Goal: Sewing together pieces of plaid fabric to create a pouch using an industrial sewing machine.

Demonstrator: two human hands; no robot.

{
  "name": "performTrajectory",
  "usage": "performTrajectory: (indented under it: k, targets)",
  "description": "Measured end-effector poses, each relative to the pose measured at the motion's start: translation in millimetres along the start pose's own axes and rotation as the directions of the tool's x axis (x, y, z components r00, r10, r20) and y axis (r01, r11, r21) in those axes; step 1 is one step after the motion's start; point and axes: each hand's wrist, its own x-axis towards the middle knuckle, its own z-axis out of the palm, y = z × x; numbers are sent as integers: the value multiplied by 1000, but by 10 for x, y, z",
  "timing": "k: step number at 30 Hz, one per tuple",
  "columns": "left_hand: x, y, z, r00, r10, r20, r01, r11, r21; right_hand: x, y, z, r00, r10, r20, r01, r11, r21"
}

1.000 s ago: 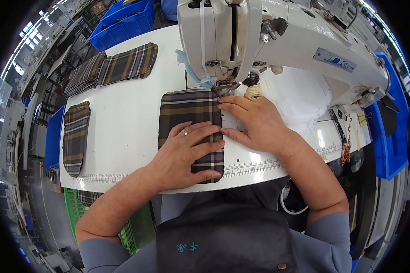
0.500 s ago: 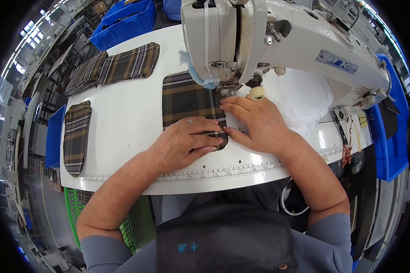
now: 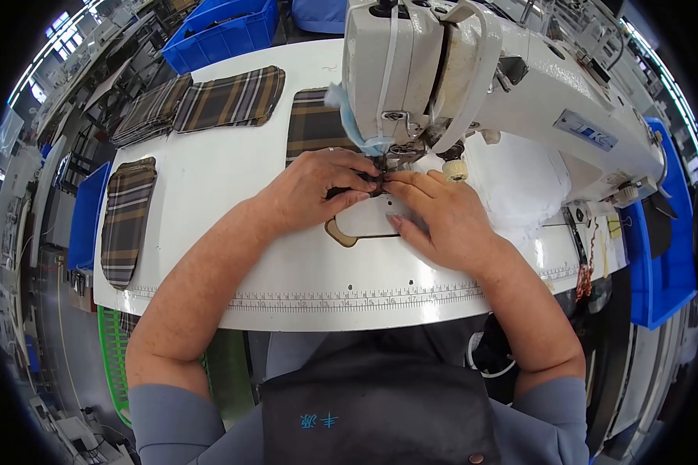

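A brown, black and white plaid fabric panel (image 3: 315, 124) lies on the white sewing table, its near end under the needle area of the sewing machine (image 3: 388, 85). My left hand (image 3: 310, 190) rests on the panel's near corner, fingers stretched toward the presser foot and thumb apart. To the right of the foot, my right hand (image 3: 442, 221) lies with fingers extended, their tips touching the panel's near edge close to my left fingertips. Its thumb stands apart on the machine bed. My fingers and the machine head hide the stitching point and part of the panel.
Stacked plaid panels (image 3: 233, 97) lie at the far left; another plaid stack (image 3: 129, 221) sits at the left edge. White cloth (image 3: 520, 182) is bunched under the machine arm. Blue bins (image 3: 225, 35) stand behind and at right. A printed ruler (image 3: 326, 301) runs along the front edge.
The panel has slid away from me under the machine, uncovering a slot-edged plate in the tabletop. My left hand has moved forward with it. The view has shifted slightly.
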Motion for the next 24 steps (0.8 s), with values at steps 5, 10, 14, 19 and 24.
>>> performTrajectory:
  k: [5,10,14,19,24]
  targets:
    - [74,-3,-34,1000,17,-3,-17,993,113,11,-27,-22,1000,12,8,-12,1000,-25]
    - [55,158,35,999,53,-10,-49,962,267,-10,-7,9,1000,3,-14,-4,1000,-20]
    - [1,298,146,999,-4,-41,14,967,254,-8,-2,-11,1000,11,-3,-11,1000,-9]
    - [-105,446,209,997,-31,-66,50,946,321,-26,32,0,999,-10,-33,9,1000,-15]
    - [-217,493,146,998,25,-63,6,894,448,-23,19,-21,1000,-6,-2,6,1000,-16]
